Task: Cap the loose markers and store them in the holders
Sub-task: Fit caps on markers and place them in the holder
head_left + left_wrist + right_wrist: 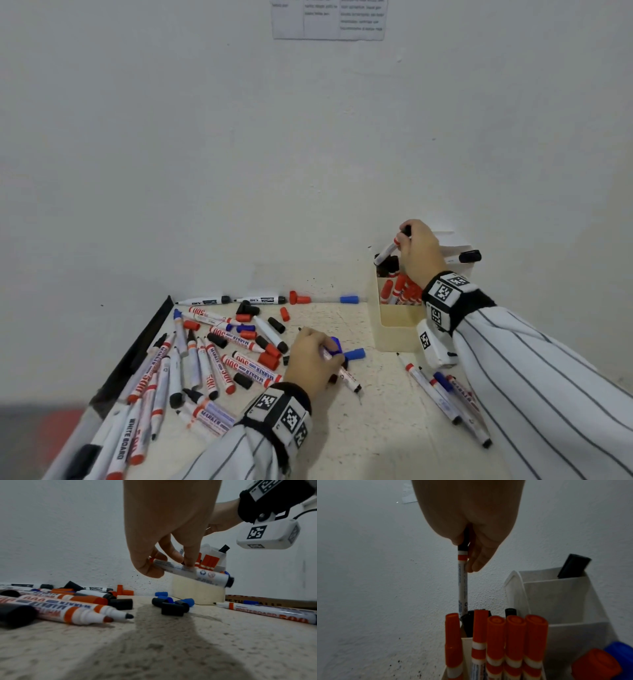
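Overhead, the right hand (471,524) pinches a black-capped marker (462,580) by its cap end, tail dipping into the cream holder's (394,334) rear compartment among other black ones. Red-capped markers (515,635) already fill the front section. Lower down, the left hand (164,527) curls its fingers round a second marker (193,573), lifted just off the table (171,649). Much seems left: a heap of uncapped markers (212,359) and loose caps (173,605) lies beside it.

Smooth, glossy plastic marker (192,573) in my left hand (164,534); matt cream plastic holder (394,322); rough, speckled tabletop (376,428).
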